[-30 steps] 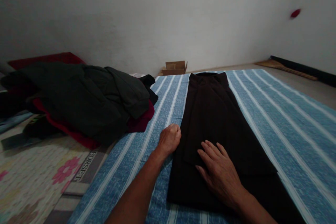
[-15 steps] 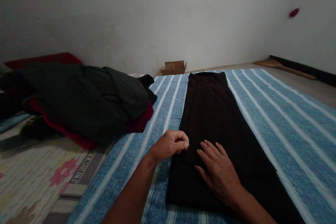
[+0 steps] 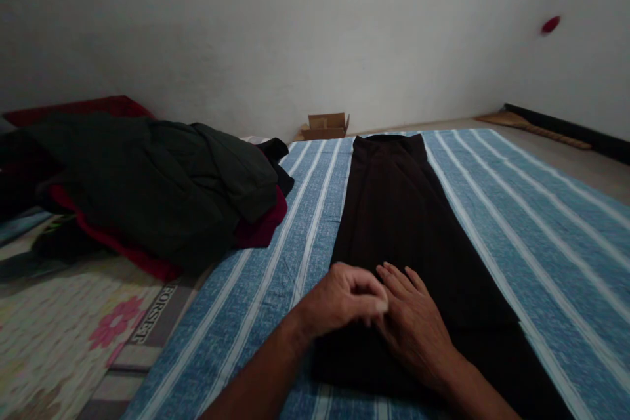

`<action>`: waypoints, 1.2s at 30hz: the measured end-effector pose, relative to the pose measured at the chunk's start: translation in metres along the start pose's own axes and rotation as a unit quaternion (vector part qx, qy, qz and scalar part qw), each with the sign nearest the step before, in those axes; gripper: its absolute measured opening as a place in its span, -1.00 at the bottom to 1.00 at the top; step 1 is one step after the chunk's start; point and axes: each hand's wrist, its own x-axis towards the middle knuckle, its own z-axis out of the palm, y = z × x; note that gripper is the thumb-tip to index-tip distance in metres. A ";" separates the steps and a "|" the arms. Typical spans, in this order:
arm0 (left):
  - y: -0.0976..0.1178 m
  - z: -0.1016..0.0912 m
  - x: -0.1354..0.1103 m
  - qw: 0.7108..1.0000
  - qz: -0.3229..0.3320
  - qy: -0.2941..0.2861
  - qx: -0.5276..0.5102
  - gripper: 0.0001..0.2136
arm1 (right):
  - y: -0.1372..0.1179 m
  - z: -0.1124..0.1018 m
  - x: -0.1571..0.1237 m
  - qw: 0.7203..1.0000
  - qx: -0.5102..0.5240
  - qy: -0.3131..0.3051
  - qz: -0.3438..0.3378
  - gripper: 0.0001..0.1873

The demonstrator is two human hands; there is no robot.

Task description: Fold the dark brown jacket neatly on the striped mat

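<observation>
A dark brown garment lies lengthwise on a blue cloth with white stripes. My right hand rests flat on the garment's near part, fingers stretched out. My left hand is curled with thumb against fingertips in a pinch, over the garment's left edge and touching the right hand's fingers. What the pinch holds, if anything, is too dark to make out.
A heap of dark green, red and black clothes lies at the left. A flowered mat shows at the lower left. A small cardboard box stands by the white wall. Bare floor runs along the right.
My left hand has moved right and nearer, from the garment's left edge onto the garment beside my right hand, and changed from a fist to a pinch. The right hand stayed put.
</observation>
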 end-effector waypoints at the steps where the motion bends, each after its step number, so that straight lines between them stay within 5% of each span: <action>1: -0.003 -0.007 0.005 0.993 0.008 0.107 0.043 -0.91 | -0.001 0.000 0.000 1.000 0.003 0.002 0.003 -0.67; 4: -0.017 -0.026 0.021 0.926 0.029 0.324 0.192 -0.87 | -0.001 -0.001 0.001 1.000 0.006 0.007 0.007 -0.68; 7: -0.028 -0.037 0.034 0.871 0.042 0.377 0.313 -0.84 | -0.001 0.000 0.001 1.000 0.007 0.010 0.009 -0.67; 13: -0.026 -0.043 0.047 0.804 -0.003 0.333 0.493 -0.82 | -0.002 -0.002 0.002 1.000 0.012 0.017 0.011 -0.69; 36: -0.029 -0.037 0.057 0.716 -0.035 0.254 0.649 -0.75 | -0.002 -0.003 0.003 1.000 0.019 -0.001 0.014 -0.67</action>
